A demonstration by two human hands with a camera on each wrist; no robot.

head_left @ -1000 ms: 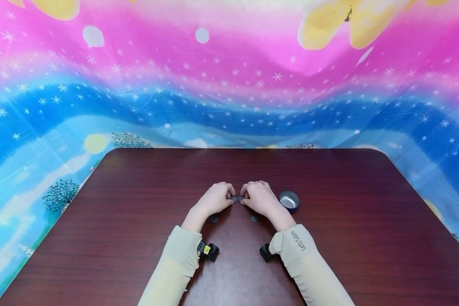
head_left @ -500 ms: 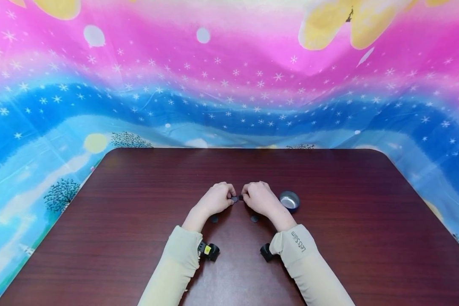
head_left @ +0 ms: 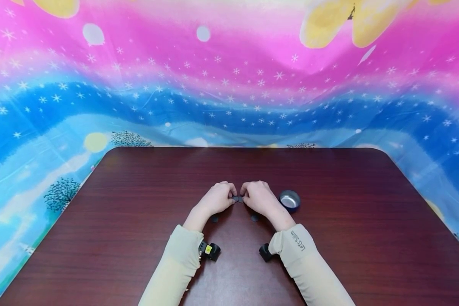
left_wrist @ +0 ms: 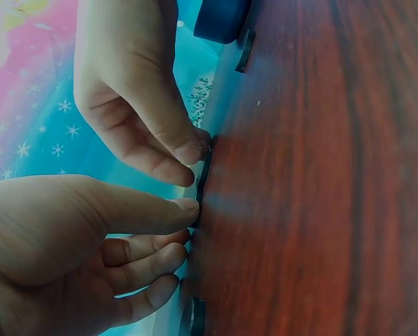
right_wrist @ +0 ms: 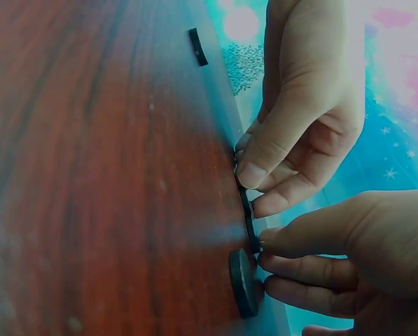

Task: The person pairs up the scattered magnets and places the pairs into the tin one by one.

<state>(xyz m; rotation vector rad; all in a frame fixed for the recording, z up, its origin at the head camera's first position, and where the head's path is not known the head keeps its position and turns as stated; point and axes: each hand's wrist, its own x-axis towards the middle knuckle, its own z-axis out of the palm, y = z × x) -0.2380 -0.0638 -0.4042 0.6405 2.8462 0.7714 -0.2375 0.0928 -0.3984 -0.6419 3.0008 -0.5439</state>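
Two flat, dark round discs lie edge to edge on the table between the hands. In the head view, my left hand (head_left: 217,198) pinches the left disc (head_left: 235,198) between thumb and fingers. My right hand (head_left: 261,198) holds the right disc (head_left: 241,199) the same way, its thumb (right_wrist: 270,239) at the disc's edge in the right wrist view. Both wrist views show the discs edge-on, partly covered by fingertips. Closer to me lie two more dark discs, one by the left wrist (head_left: 214,219) and one by the right wrist (head_left: 254,218).
A small metal bowl (head_left: 289,200), dark blue outside and silvery inside, stands just right of my right hand. The dark red wooden table (head_left: 157,178) reaches back to a colourful patterned cloth (head_left: 229,106). Black wrist cameras (head_left: 265,252) sit under both sleeves.
The disc at my right fingers looked tilted and darker half a second ago; now it lies flat against the left disc. My left hand has barely moved.
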